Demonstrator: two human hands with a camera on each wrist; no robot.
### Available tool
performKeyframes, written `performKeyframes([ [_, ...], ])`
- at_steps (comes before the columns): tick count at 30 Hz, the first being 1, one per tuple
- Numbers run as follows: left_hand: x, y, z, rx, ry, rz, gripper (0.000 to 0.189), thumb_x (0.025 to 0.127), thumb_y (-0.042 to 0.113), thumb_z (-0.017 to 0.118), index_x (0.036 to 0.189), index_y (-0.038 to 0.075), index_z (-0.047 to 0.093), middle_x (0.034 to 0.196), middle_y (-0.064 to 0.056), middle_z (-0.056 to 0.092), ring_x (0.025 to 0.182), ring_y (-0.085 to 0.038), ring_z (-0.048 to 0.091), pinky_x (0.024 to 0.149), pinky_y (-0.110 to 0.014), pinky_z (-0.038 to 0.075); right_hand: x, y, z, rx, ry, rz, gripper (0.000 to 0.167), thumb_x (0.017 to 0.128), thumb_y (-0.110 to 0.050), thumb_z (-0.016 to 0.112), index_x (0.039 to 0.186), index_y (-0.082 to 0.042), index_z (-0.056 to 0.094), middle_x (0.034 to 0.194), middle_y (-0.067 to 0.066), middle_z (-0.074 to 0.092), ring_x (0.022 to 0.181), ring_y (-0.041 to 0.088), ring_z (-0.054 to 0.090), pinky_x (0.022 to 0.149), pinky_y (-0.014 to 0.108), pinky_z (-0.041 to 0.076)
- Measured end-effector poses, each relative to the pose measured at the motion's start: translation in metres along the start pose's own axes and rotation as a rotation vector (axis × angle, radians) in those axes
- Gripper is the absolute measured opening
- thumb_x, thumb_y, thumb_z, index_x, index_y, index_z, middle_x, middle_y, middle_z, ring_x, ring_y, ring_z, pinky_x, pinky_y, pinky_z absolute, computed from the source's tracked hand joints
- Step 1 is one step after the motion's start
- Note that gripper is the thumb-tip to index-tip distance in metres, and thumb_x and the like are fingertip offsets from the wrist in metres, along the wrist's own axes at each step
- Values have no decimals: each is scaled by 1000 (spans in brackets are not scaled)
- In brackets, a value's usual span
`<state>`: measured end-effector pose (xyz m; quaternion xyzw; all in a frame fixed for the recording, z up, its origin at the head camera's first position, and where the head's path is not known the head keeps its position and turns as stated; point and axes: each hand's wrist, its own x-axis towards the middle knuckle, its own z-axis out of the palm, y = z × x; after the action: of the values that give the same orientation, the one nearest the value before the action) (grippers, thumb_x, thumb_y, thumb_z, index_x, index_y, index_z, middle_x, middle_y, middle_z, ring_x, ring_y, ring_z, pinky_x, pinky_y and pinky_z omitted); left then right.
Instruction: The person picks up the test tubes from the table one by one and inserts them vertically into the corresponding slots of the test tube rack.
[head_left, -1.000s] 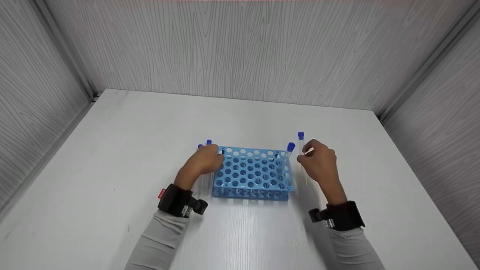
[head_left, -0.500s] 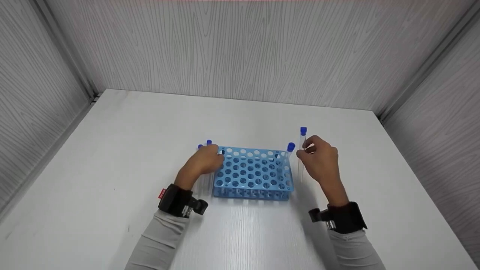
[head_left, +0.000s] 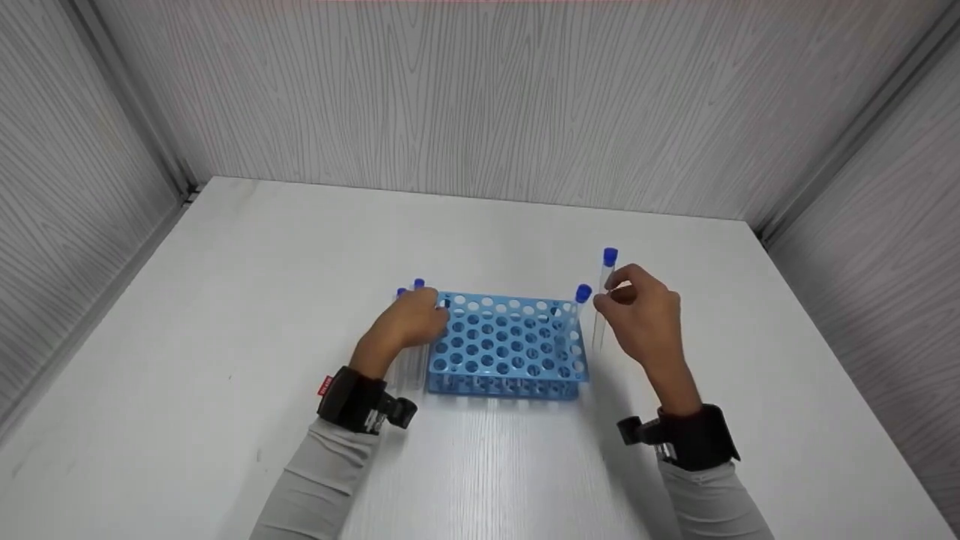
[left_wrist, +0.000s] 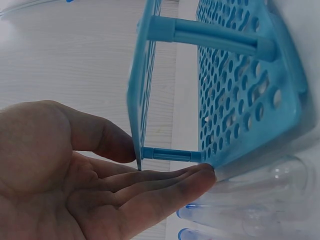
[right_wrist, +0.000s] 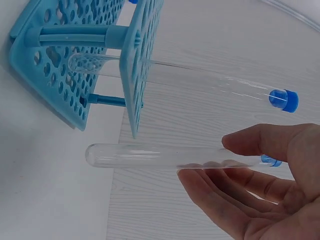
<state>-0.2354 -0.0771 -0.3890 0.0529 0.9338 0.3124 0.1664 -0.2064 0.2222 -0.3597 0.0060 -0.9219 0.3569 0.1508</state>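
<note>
A light-blue test tube rack stands mid-table, its plates full of round holes. My left hand grips its left end; in the left wrist view the thumb presses the upper plate's edge and the fingers lie along the side. My right hand pinches a clear, blue-capped test tube between thumb and fingers, held near upright, cap up, just right of the rack. Another capped test tube leans in the rack's right end, its rounded bottom at the lower plate.
Several clear test tubes with blue caps lie on the white table against the rack's left side, partly hidden under my left hand. Grey wood-grain panels enclose the table at the back and both sides.
My right hand has raised the pinched test tube a little, its cap shifting up and slightly right, its lower end now nearer the rack. The left hand and rack have stayed put.
</note>
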Motion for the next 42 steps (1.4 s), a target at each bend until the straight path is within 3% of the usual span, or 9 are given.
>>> performKeyframes([
  [16,0,-1,0,-6,-7,-4,45,105,21,39,139,-8,49,105,-15,57,96,-27,56,82,-37,46,-4,-9,-6,45,41,-44,14,92,-14,67,101,-5,65,101,17,76,94,32,75,80,50,60],
  [23,0,0,0,-9,-6,-11,46,105,21,40,139,-8,49,111,-17,58,100,-28,56,84,-38,46,-7,-15,-9,56,49,-58,15,91,-13,68,102,-4,66,100,17,76,94,32,75,81,50,60],
  [32,0,0,0,-16,-8,-6,45,105,21,40,138,-8,50,107,-16,57,96,-27,56,81,-37,45,-10,-21,-13,65,28,-53,14,91,-13,68,101,-5,66,100,17,77,95,32,75,83,50,59],
  [42,0,0,-1,-19,-4,-4,48,105,22,40,142,-7,47,116,-18,58,102,-29,56,86,-40,47,-11,-24,-15,92,-2,-55,12,90,-12,68,99,-5,66,102,17,76,97,32,75,84,50,59],
])
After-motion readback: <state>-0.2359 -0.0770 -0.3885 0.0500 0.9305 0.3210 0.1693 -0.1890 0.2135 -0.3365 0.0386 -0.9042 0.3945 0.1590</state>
